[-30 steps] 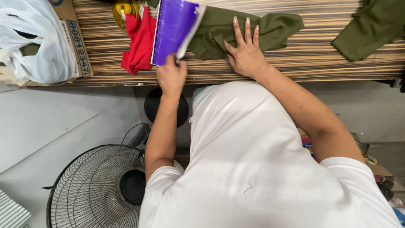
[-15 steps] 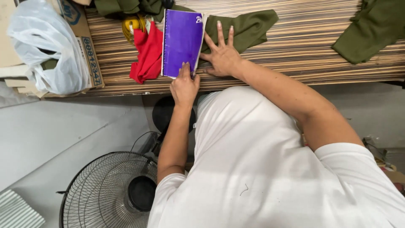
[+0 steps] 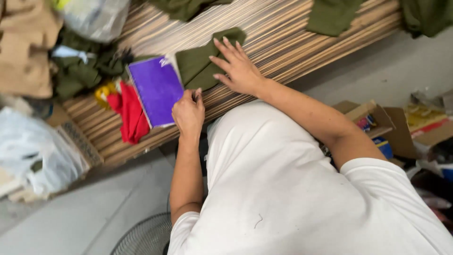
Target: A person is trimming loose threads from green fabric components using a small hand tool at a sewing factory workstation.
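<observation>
Currently left hand (image 3: 188,114) rests at lower right corner of purple notebook (image 3: 156,89), fingers curled, tips touching cover edge; actual grip cannot be told. Right hand (image 3: 237,68) lies flat, fingers spread wide, pressing olive-green cloth piece (image 3: 198,63). Notebook lies on striped table (image 3: 292,38), beside red cloth (image 3: 130,113).

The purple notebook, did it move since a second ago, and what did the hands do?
The purple notebook went from tilted up on its edge to lying flat on the striped table. The left hand shifted from its lower edge to its right edge. The right hand stayed spread on the green cloth; the red cloth stayed beside the notebook.
</observation>
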